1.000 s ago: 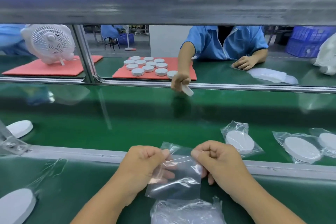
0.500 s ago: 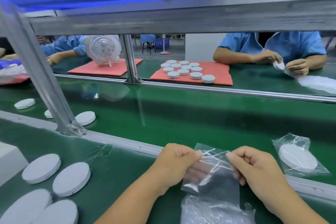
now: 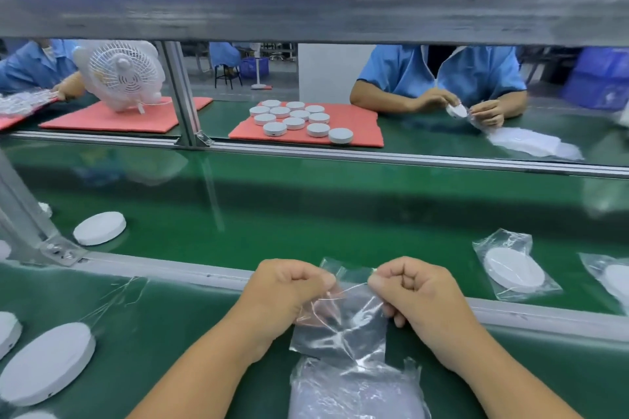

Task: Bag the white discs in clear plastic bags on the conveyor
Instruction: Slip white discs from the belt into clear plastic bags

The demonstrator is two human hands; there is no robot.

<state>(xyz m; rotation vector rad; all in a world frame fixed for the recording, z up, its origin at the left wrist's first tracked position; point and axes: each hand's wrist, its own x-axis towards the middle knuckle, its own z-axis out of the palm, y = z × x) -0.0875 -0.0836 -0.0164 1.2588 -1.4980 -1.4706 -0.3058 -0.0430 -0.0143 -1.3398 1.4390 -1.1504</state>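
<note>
An empty clear plastic bag (image 3: 343,326) hangs between my two hands above the near bench. My left hand (image 3: 289,292) pinches its top left edge and my right hand (image 3: 418,292) pinches its top right edge. Below them lies a stack of clear bags (image 3: 354,391). Loose white discs (image 3: 47,360) rest at the near left, and one more white disc (image 3: 99,228) lies on the green conveyor (image 3: 306,221). A bagged disc (image 3: 514,267) sits on the belt at the right, with another bagged disc (image 3: 616,279) at the frame edge.
A metal rail (image 3: 170,269) divides my bench from the belt, with an upright post (image 3: 20,224) at the left. Across the belt, a person in blue (image 3: 439,78) handles a disc beside a red mat (image 3: 360,126) holding several discs. A white fan (image 3: 122,73) stands farther left.
The view has swung left and back toward the middle. My hands have kept hold of the bag's top edge and curled tighter into fists. The person opposite has pulled a disc back and now bags it.
</note>
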